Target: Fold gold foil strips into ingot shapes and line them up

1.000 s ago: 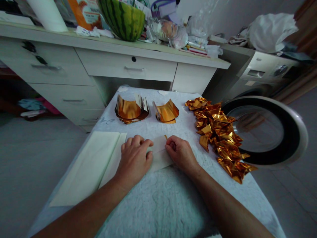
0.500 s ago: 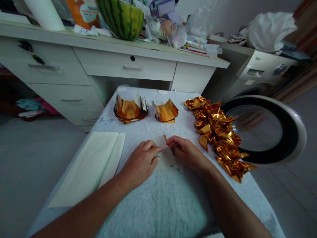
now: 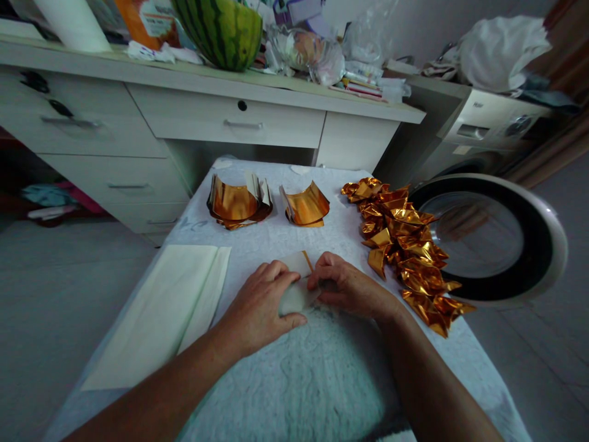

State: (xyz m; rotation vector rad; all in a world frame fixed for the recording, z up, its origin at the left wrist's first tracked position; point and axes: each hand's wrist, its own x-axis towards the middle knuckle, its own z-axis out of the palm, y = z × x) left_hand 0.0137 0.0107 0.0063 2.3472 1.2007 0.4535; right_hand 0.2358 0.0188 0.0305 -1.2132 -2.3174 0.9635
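A small sheet of foil paper (image 3: 298, 263), pale side up with a gold strip along its right edge, lies on the cloth-covered table between my hands. A crease crosses its middle. My left hand (image 3: 263, 304) holds it from the left, fingers on the crease and thumb at the near edge. On the other side my right hand (image 3: 348, 287) pinches the paper's right edge with curled fingers. Beyond the hands stand two curved stacks of gold foil paper, a thicker one (image 3: 234, 202) and a thinner one (image 3: 307, 205). Folded gold foil pieces (image 3: 414, 252) are heaped at right.
Folded pale paper (image 3: 156, 307) lies on the table's left side. A white drawer counter (image 3: 197, 116) bears a cut watermelon (image 3: 225, 31) and plastic bags. The open round door (image 3: 488, 239) of a washing machine (image 3: 478, 123) reaches close to the table's right edge.
My left thumb has spread down and away from the fingers, along the paper's near edge. My right fingers have shifted slightly down its right edge. The near half of the paper shows more.
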